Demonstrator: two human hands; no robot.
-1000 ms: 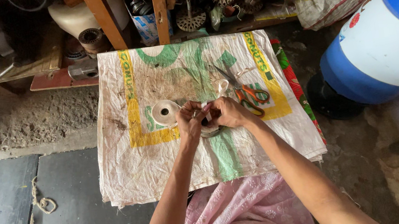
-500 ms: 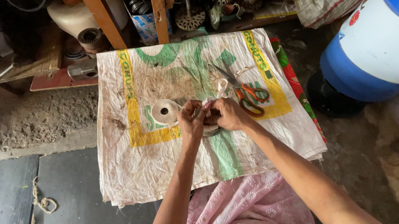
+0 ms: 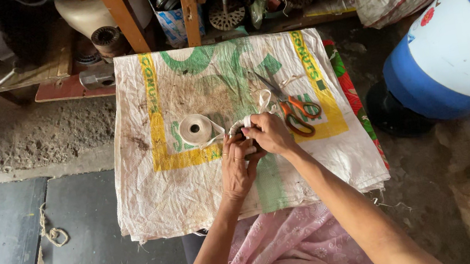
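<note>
Roll of white tape [image 3: 195,129] was noted lying flat on the woven sack [image 3: 150,180], just left of the hands, as in the earlier frames. Left hand [image 3: 237,171] was seen curled under a small dark object [image 3: 251,145], fingers closed on it; what it was could not be told. Right hand [image 3: 270,134] was closed over the object from above, white tape pinched at the fingertips. Against the earlier frames, both hands were little shifted, so the wrapping was judged ongoing. Orange-handled scissors [image 3: 298,111] lay just right of the hands.
</note>
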